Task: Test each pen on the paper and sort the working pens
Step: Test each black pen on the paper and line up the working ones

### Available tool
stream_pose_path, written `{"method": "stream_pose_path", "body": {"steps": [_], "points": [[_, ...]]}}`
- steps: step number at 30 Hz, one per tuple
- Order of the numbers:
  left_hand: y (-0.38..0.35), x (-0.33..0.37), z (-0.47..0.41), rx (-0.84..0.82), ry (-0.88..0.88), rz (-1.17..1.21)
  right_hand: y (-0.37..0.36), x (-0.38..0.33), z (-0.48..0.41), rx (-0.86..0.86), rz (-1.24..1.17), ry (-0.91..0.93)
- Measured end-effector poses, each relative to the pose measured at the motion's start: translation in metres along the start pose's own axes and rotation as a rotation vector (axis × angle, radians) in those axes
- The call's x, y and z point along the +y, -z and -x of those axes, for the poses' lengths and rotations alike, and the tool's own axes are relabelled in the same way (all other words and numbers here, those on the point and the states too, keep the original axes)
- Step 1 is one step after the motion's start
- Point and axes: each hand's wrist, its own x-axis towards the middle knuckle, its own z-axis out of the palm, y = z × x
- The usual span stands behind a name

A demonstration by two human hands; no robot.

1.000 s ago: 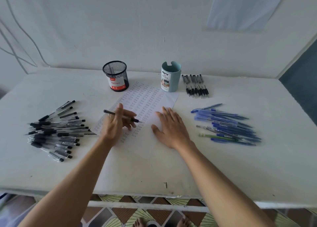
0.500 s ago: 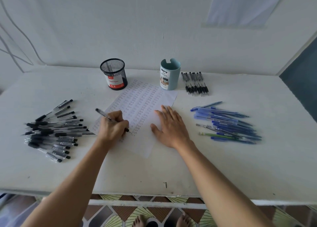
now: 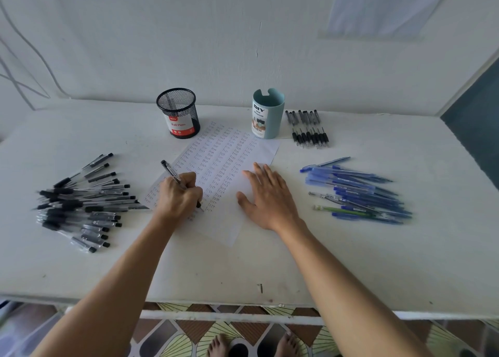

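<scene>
Table (image 3: pixel 351 262) fills most of my feed, white, with the paper (image 3: pixel 229 151) at its middle, covered in rows of "test". I see a heap of black pens (image 3: pixel 81 202) left of the sheet and a heap of blue pens (image 3: pixel 356 194) right. The right hand (image 3: pixel 270 197) lies flat on the paper, fingers straight. Behind stand a black mesh cup (image 3: pixel 178 112), a teal desk organizer (image 3: pixel 267 113) and a short row of black pens (image 3: pixel 309 129). The left hand (image 3: pixel 179 194) grips one black pen (image 3: pixel 170 171), tip on the sheet.
</scene>
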Motion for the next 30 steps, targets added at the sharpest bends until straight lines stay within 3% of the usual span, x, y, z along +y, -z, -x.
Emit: {"method": "stream_pose_path", "body": {"steps": [30], "points": [[-0.0047,-0.0036,0.0007,-0.012,-0.057,-0.006,0.0009,-0.0003,0.0011,-0.001,-0.001,0.002]]}}
